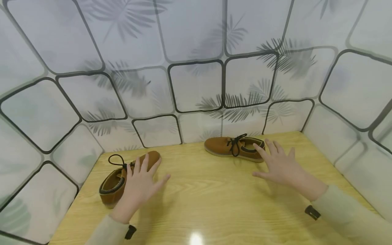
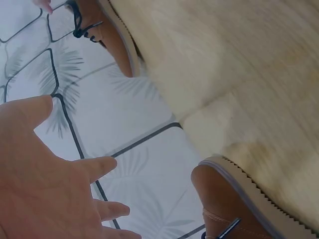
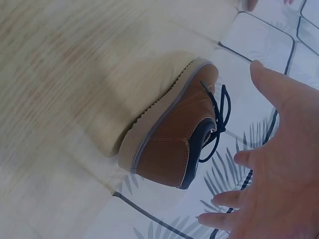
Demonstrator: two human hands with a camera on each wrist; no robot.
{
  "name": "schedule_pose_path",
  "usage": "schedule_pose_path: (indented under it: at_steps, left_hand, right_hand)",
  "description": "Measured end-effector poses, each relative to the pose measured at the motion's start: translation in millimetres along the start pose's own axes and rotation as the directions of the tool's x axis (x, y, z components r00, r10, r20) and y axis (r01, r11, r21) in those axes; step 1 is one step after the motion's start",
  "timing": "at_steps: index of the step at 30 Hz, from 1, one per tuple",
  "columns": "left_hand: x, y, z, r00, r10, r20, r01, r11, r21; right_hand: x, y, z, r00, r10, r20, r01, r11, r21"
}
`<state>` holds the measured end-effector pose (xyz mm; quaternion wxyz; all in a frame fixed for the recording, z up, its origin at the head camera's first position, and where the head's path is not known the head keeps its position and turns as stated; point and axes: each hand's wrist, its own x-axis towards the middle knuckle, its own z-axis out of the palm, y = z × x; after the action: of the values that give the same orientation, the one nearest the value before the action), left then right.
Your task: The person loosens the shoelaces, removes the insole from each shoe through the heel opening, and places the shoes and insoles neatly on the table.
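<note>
Two brown lace-up shoes with dark laces stand on a wooden tabletop (image 1: 196, 200). The left shoe (image 1: 111, 190) is angled, its toe toward the back wall, one lace loop sticking up. My left hand (image 1: 139, 185), fingers spread, hovers over its near side and hides part of it; the left wrist view shows that shoe's toe (image 2: 209, 186) apart from the fingers. The right shoe (image 1: 218, 144) sits against the back wall, toe to the left, laces tied in a bow. My right hand (image 1: 281, 168) is spread by its heel, and the right wrist view shows a gap between fingers and shoe (image 3: 164, 157).
Pale walls with a dark rounded-square and leaf pattern enclose the tabletop at the back (image 1: 199, 86), left (image 1: 39, 115) and right (image 1: 346, 92). A bright light reflection (image 1: 196, 238) lies on the front of the table. Each sleeve has a dark clip (image 1: 312, 212) near the wrist.
</note>
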<state>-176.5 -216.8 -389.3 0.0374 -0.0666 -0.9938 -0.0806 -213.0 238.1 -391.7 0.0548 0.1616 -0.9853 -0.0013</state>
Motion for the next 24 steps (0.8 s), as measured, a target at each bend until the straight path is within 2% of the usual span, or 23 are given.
schedule_pose_path:
  at_steps: [8, 16, 24]
  left_hand:
    - [10.4, 5.6, -8.6, 0.998, 0.016, 0.057, -0.016, 1.000, -0.009]
    - [26.1, 12.2, -5.1, 0.995, 0.034, 0.091, -0.029, 0.998, -0.056]
    - [47.0, 25.9, -0.8, 0.993, 0.047, 0.113, -0.034, 0.993, -0.109]
  right_hand:
    - [4.6, 1.9, -6.7, 1.000, 0.003, 0.002, -0.003, 1.000, -0.006]
    - [9.6, 4.2, -10.6, 1.000, 0.017, -0.014, -0.017, 1.000, -0.011]
    - [13.9, 10.6, -8.4, 0.999, 0.033, -0.016, -0.033, 0.999, -0.012]
